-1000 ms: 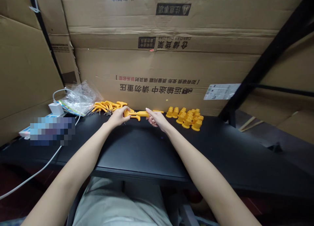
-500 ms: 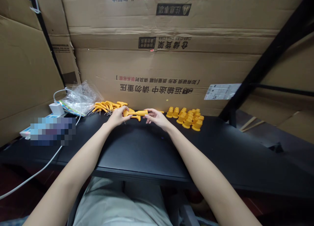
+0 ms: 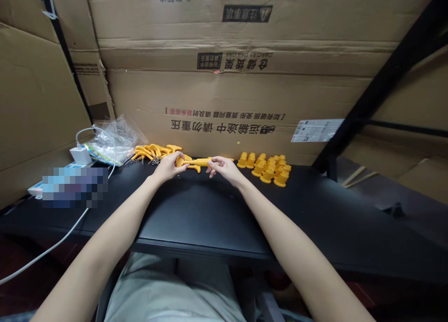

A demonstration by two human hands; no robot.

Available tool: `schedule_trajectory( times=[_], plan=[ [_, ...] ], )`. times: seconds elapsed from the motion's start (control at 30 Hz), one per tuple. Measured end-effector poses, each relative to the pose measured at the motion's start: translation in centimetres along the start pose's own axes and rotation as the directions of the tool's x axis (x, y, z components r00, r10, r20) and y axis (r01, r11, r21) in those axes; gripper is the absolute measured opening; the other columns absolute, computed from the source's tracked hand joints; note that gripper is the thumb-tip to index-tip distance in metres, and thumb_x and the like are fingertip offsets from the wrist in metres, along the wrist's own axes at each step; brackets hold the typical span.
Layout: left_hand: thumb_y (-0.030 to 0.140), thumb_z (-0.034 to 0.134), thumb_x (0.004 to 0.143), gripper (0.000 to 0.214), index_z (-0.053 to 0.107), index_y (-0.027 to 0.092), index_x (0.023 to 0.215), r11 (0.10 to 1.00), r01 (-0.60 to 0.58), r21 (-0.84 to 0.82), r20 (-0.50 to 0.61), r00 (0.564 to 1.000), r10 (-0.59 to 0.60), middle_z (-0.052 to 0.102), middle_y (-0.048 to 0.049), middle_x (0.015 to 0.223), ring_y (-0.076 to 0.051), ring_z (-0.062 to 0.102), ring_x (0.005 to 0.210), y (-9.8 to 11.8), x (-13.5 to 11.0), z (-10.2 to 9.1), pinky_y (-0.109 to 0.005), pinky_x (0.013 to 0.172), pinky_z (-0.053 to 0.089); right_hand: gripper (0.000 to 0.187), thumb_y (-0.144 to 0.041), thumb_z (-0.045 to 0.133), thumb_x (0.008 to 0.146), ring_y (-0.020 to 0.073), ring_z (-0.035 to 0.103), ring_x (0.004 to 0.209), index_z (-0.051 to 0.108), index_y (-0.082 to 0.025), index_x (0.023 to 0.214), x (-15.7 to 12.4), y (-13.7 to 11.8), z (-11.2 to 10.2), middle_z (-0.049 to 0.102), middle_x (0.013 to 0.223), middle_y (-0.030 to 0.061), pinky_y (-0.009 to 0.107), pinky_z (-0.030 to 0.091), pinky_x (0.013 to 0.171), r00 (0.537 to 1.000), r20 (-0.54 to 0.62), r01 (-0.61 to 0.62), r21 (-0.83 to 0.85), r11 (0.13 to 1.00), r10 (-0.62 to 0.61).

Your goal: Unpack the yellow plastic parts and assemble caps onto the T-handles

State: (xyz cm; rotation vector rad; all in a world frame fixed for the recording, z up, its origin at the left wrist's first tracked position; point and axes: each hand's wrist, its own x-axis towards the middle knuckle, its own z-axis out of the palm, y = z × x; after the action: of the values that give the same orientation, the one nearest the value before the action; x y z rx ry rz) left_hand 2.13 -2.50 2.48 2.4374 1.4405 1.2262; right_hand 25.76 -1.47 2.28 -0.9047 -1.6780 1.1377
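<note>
1. gripping the left end of a long yellow part (image 3: 201, 162) in the left hand (image 3: 169, 166), with thumb and fingers bent closely around.
2. pinching the right end of the same part between thumb and fingertips of the right hand (image 3: 227, 170), with the other fingers loosely curled.
3. holding level between both hands, over the far side of the black tabletop (image 3: 210, 205), near the cardboard wall (image 3: 224, 93).
4. with a yellow handle (image 3: 197, 169) just below the held part, partly covered.
5. with a pile of yellow handles (image 3: 156, 150) beside the left hand, near a clear plastic bag (image 3: 121, 137).
6. with a cluster of yellow cups (image 3: 267, 174) to the right of the right hand, well apart from the pile.
</note>
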Motion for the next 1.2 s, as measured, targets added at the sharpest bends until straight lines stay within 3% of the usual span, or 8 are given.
schedule_trajectory(
  times=[0.33, 0.63, 0.77, 0.87, 0.93, 1.03, 1.1, 1.2],
  plan=[
    [0.030, 0.068, 0.075, 0.023, 0.055, 0.019, 0.089, 0.995, -0.095, 0.015, -0.039, 0.995, 0.095, 0.061, 0.0010, 0.078, -0.013, 0.054, 0.066, 0.4, 0.1, 0.0, -0.025, 0.065, 0.042, 0.050, -0.060, 0.061, 0.079, 0.0098, 0.046, 0.033, 0.059, -0.015, 0.058, 0.5, 0.0, 1.3, 0.058, 0.044, 0.0047, 0.023, 0.038, 0.034, 0.975, -0.105, -0.181, 0.128, 0.975, 0.195],
    [0.031, 0.066, 0.078, 0.024, 0.057, 0.019, 0.096, 0.996, -0.093, 0.015, 0.004, 0.996, 0.093, 0.064, -0.0021, 0.086, -0.016, 0.059, 0.077, -0.3, 0.0, 0.4, -0.029, 0.074, 0.046, 0.040, -0.052, 0.050, 0.090, 0.0107, 0.056, 0.043, 0.061, -0.017, 0.074, 0.0, -1.2, 1.7, 0.066, 0.060, 0.0040, 0.023, 0.049, 0.048, 0.909, 0.019, -0.398, 0.341, 0.852, 0.417],
    [0.042, 0.061, 0.083, 0.048, 0.050, 0.020, 0.124, 0.994, -0.102, -0.031, 0.068, 0.992, 0.104, 0.062, -0.0084, 0.113, -0.019, 0.061, 0.092, -0.2, -0.3, 0.6, -0.033, 0.085, 0.047, 0.028, -0.038, 0.048, 0.093, 0.0109, 0.059, 0.049, 0.062, -0.017, 0.082, 0.4, -1.0, 0.9, 0.068, 0.068, 0.0044, 0.024, 0.051, 0.057, 0.905, 0.045, -0.397, 0.441, 0.805, 0.422],
    [0.044, 0.054, 0.087, 0.063, 0.033, 0.022, 0.143, 0.994, -0.102, -0.038, 0.100, 0.989, 0.106, 0.053, -0.0121, 0.132, -0.021, 0.057, 0.111, -0.3, -0.4, 0.7, -0.037, 0.096, 0.044, 0.022, -0.038, 0.052, 0.090, 0.0137, 0.063, 0.058, 0.059, -0.018, 0.084, 1.1, 0.1, -0.6, 0.068, 0.072, 0.0050, 0.026, 0.052, 0.060, 0.910, -0.137, -0.300, 0.430, 0.851, 0.390],
    [0.041, 0.051, 0.089, 0.059, 0.035, 0.020, 0.142, 0.995, -0.103, -0.003, 0.104, 0.989, 0.103, 0.052, -0.0134, 0.134, -0.024, 0.052, 0.120, -0.6, -0.5, 1.0, -0.041, 0.103, 0.040, 0.024, -0.043, 0.059, 0.084, 0.0163, 0.066, 0.068, 0.058, -0.020, 0.089, 1.5, 1.2, -1.9, 0.069, 0.079, 0.0049, 0.027, 0.053, 0.063, 0.895, -0.342, -0.180, 0.310, 0.934, 0.286],
    [0.034, 0.050, 0.090, 0.044, 0.049, 0.018, 0.131, 0.992, -0.118, 0.044, 0.128, 0.986, 0.111, 0.055, -0.0129, 0.130, -0.024, 0.051, 0.122, -1.2, -0.6, 1.5, -0.043, 0.104, 0.040, 0.039, -0.049, 0.065, 0.076, 0.0211, 0.066, 0.086, 0.059, -0.021, 0.102, 1.6, 3.2, -3.6, 0.070, 0.095, 0.0067, 0.035, 0.053, 0.076, 0.815, -0.574, -0.004, -0.146, 0.989, -0.081],
    [0.030, 0.051, 0.089, 0.037, 0.054, 0.018, 0.124, 0.988, -0.139, 0.063, 0.164, 0.978, 0.127, 0.058, -0.0114, 0.125, -0.023, 0.053, 0.119, -1.4, -0.6, 1.7, -0.042, 0.103, 0.042, 0.042, -0.047, 0.063, 0.077, 0.0248, 0.064, 0.096, 0.060, -0.019, 0.108, 1.4, 4.6, -4.4, 0.069, 0.105, 0.0105, 0.041, 0.049, 0.087, 0.794, -0.536, 0.000, -0.470, 0.883, -0.286],
    [0.027, 0.052, 0.087, 0.032, 0.058, 0.019, 0.117, 0.986, -0.146, 0.084, 0.208, 0.970, 0.126, 0.061, -0.0100, 0.121, -0.023, 0.056, 0.114, -1.4, -0.7, 2.0, -0.040, 0.100, 0.044, 0.037, -0.038, 0.059, 0.082, 0.0287, 0.062, 0.104, 0.062, -0.018, 0.113, 1.1, 6.1, -4.8, 0.067, 0.114, 0.0135, 0.046, 0.044, 0.095, 0.852, -0.386, -0.066, -0.748, 0.660, -0.353]
  ],
)
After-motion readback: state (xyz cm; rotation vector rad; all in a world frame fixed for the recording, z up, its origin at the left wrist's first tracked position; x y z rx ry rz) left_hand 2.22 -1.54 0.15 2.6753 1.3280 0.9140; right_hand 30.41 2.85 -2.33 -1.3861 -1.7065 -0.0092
